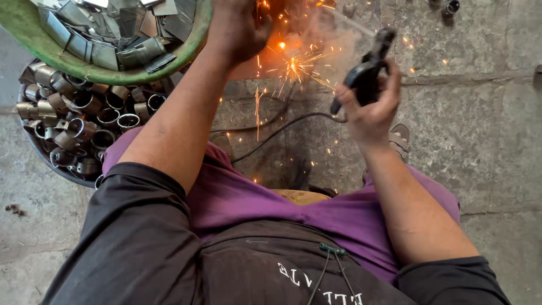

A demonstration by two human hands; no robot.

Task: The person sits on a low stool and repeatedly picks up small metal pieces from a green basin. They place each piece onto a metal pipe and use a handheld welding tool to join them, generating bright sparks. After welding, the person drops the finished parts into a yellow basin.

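Electrode holder (367,70) | right hand (370,110) fist-closed around it | sparks (293,65) beside

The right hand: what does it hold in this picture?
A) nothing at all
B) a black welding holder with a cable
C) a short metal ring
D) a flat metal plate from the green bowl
B: the right hand is closed around a black welding holder, a dark cable runs from it across the stone floor, and orange sparks fly next to it.
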